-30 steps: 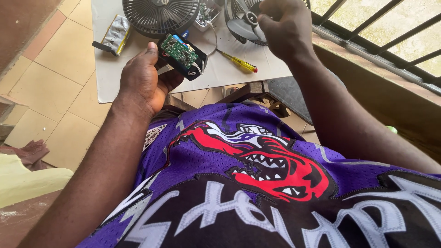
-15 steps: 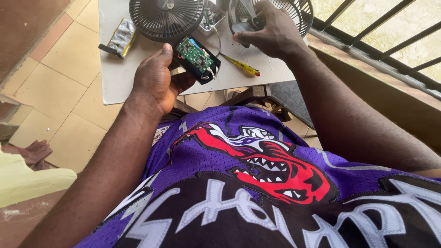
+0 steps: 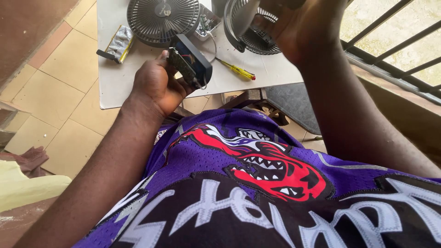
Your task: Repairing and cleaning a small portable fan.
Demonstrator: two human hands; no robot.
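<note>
You are holding fan parts over a white table (image 3: 138,87).

The table carries the most: a round dark fan grille (image 3: 158,20) lies flat at its far edge, and beside it your right hand (image 3: 303,27) is raised against the fan housing (image 3: 250,30); its fingers are mostly out of view, so you cannot tell how they grip. Your left hand (image 3: 158,87) is curled tight around a small black module with a green circuit board (image 3: 189,63), held tilted just above the table edge. A yellow-handled screwdriver (image 3: 236,70) lies between your hands, and a silver battery pack (image 3: 118,41) sits at the table's left side.
</note>
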